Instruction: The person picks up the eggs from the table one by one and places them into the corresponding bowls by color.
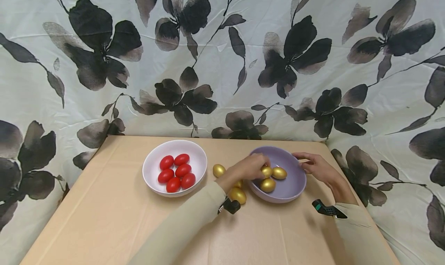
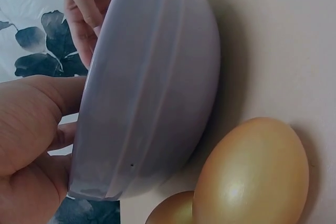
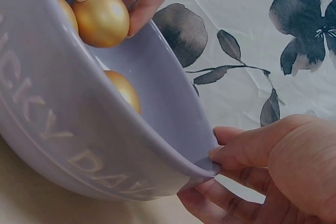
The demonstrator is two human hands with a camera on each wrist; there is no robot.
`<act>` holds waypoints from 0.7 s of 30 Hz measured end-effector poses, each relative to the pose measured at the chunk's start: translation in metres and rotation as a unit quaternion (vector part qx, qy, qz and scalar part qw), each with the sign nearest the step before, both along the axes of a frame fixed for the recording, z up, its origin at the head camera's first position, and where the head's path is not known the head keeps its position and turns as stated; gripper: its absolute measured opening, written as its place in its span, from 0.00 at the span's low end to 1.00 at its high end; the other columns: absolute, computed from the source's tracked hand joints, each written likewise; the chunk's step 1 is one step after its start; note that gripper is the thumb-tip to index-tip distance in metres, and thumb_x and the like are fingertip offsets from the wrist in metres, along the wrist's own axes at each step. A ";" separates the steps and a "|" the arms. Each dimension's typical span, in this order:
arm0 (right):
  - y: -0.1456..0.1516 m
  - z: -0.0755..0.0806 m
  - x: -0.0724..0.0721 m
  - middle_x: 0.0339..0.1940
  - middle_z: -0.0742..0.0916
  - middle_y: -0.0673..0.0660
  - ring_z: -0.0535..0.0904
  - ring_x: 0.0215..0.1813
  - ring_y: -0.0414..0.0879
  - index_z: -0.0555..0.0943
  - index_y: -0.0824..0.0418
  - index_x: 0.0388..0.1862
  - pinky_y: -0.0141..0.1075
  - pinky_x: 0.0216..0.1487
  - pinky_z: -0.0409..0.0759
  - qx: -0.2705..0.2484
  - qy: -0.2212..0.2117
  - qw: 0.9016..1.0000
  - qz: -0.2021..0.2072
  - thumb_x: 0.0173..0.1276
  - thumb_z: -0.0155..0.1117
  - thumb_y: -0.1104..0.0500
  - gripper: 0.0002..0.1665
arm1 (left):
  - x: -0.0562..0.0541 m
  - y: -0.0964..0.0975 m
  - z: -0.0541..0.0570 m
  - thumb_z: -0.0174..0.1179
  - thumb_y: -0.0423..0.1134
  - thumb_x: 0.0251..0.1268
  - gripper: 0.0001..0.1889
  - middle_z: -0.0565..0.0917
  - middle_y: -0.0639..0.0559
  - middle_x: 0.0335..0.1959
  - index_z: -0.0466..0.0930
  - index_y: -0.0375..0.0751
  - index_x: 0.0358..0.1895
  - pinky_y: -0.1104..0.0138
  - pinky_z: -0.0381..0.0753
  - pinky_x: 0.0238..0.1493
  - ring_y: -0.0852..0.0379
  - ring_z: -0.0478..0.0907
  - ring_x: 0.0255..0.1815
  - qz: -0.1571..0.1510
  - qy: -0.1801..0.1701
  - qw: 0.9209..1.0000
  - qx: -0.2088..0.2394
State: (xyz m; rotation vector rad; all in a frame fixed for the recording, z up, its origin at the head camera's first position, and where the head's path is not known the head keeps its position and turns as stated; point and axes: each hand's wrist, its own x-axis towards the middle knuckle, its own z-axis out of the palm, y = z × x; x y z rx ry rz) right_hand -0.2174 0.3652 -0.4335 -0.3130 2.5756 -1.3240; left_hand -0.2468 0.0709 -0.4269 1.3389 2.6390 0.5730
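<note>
My left hand (image 1: pixel 252 167) reaches over the near-left rim of a purple bowl (image 1: pixel 293 186), its fingers and thumb gripping a golden egg (image 3: pixel 102 18) inside. Other golden eggs (image 1: pixel 279 173) lie in the bowl. On the far right side, my right hand (image 1: pixel 317 169) pinches the bowl's rim between thumb and fingers, as the right wrist view shows. Beneath the left forearm, more golden eggs (image 1: pixel 238 196) rest on the table beside the bowl; the arm partly hides them.
A white bowl (image 1: pixel 148 176) holding several red eggs (image 1: pixel 166 176) stands to the left on the wooden table (image 1: pixel 104 218). Behind the table's back edge hangs a floral cloth (image 1: pixel 236 79). Raised lettering runs along the purple bowl's outer wall.
</note>
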 end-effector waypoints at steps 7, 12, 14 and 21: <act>0.000 0.001 0.001 0.72 0.72 0.73 0.78 0.64 0.67 0.69 0.65 0.75 0.44 0.52 0.87 -0.001 -0.004 1.000 -0.004 0.77 0.53 0.66 0.28 | 0.004 0.004 0.000 0.72 0.38 0.59 0.16 0.84 0.56 0.41 0.86 0.42 0.50 0.72 0.75 0.49 0.60 0.74 0.44 0.009 -0.010 1.000 -0.023; 0.000 0.001 0.001 0.73 0.71 0.73 0.78 0.64 0.68 0.69 0.65 0.75 0.45 0.52 0.86 -0.003 -0.005 1.000 -0.003 0.77 0.53 0.66 0.28 | 0.007 0.007 -0.001 0.71 0.37 0.61 0.15 0.83 0.56 0.41 0.85 0.43 0.51 0.72 0.76 0.47 0.60 0.75 0.43 0.013 -0.012 0.999 -0.042; 0.000 0.001 0.001 0.73 0.71 0.73 0.77 0.64 0.68 0.69 0.65 0.75 0.45 0.53 0.86 -0.001 -0.004 1.000 -0.002 0.77 0.53 0.66 0.28 | 0.009 0.007 -0.001 0.69 0.36 0.62 0.14 0.84 0.55 0.43 0.86 0.43 0.52 0.72 0.77 0.50 0.60 0.77 0.45 0.014 -0.006 0.999 -0.048; 0.000 0.002 0.000 0.73 0.72 0.73 0.78 0.64 0.68 0.69 0.65 0.75 0.47 0.54 0.86 0.003 -0.003 1.000 -0.002 0.77 0.53 0.66 0.28 | 0.011 0.003 0.003 0.66 0.34 0.65 0.18 0.84 0.51 0.55 0.84 0.42 0.58 0.71 0.75 0.63 0.57 0.78 0.58 0.020 -0.009 0.999 -0.036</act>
